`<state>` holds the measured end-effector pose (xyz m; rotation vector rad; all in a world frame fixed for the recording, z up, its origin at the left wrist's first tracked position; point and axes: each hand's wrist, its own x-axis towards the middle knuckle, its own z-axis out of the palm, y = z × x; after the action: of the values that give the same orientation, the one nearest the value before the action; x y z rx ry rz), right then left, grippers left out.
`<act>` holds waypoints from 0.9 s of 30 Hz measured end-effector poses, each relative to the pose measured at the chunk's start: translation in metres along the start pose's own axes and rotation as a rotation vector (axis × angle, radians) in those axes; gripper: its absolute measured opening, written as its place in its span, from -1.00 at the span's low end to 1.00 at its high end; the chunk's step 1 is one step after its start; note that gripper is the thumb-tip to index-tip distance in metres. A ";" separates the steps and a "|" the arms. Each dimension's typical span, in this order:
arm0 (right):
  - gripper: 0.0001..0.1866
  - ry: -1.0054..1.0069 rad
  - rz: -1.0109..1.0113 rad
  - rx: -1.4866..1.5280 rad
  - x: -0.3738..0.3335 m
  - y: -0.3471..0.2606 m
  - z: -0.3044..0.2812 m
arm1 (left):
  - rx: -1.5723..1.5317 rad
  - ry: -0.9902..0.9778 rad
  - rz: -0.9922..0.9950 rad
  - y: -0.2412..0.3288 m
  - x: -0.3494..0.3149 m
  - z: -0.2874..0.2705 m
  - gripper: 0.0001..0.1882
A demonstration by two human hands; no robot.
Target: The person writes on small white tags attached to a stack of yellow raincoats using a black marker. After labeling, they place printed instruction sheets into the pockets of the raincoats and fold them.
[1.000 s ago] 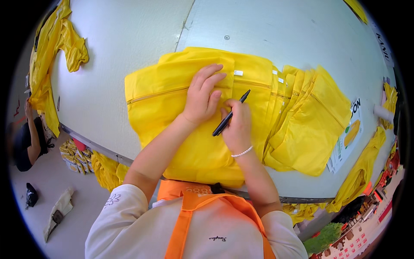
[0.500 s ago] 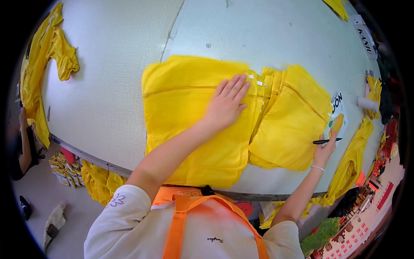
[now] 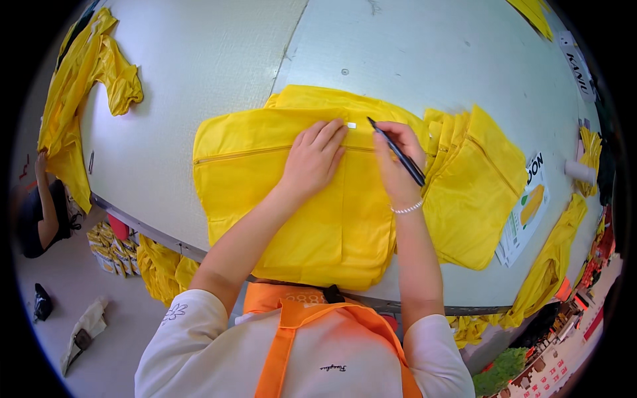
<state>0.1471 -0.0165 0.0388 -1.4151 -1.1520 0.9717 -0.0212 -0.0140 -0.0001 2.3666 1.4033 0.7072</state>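
Note:
A stack of yellow fabric pieces (image 3: 298, 229) lies on the table in front of me, the top one crossed by a zipper seam. My left hand (image 3: 313, 154) rests flat on this piece with its fingers stretched out, the fingertips close to a small white label (image 3: 351, 125). In my right hand (image 3: 401, 166) is a black pen (image 3: 405, 158), its tip just right of the label. Whether the tip touches the fabric I cannot tell. To the right, a second fanned pile of yellow pieces (image 3: 468, 199) overlaps the printed white packages (image 3: 524, 222).
A yellow garment (image 3: 63, 126) hangs over the table's left edge, where another person's arm (image 3: 46, 196) reaches. More yellow fabric (image 3: 547, 268) drapes along the right edge, near a pale roll (image 3: 580, 172). Packages (image 3: 109, 249) stand on the floor at left.
My right hand has brought the pen from the packages to beside the label. The top yellow piece has shifted left off the stack beneath, and my left hand has moved slightly left and down.

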 end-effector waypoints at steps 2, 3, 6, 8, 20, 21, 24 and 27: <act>-0.89 -0.015 0.033 -0.014 0.007 0.009 0.018 | -0.003 0.000 -0.007 -0.004 -0.001 0.004 -0.61; -0.89 -0.015 0.033 -0.061 0.008 0.014 0.020 | -0.005 -0.001 -0.009 -0.005 0.000 0.006 -0.62; -0.82 0.041 -0.066 -0.172 0.010 0.034 0.027 | -0.008 0.015 -0.021 -0.004 0.001 0.007 -0.62; -0.81 0.074 -0.087 -0.198 0.011 0.034 0.030 | -0.001 0.018 -0.028 -0.005 0.000 0.007 -0.62; -0.81 0.061 -0.163 -0.343 0.013 0.042 0.032 | 0.006 0.021 -0.022 -0.007 0.001 0.009 -0.63; -0.82 0.048 -0.159 -0.330 0.012 0.042 0.032 | 0.001 0.018 -0.028 -0.007 0.000 0.009 -0.63; -0.82 0.053 -0.160 -0.350 0.011 0.043 0.031 | 0.006 0.011 -0.023 -0.006 0.000 0.009 -0.62; -0.85 0.121 -0.193 -0.244 0.007 0.045 0.027 | -0.001 0.021 -0.008 -0.005 0.002 0.008 -0.63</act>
<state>0.1295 -0.0047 -0.0093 -1.4997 -1.3222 0.6172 -0.0192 -0.0103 -0.0089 2.3587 1.4194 0.7320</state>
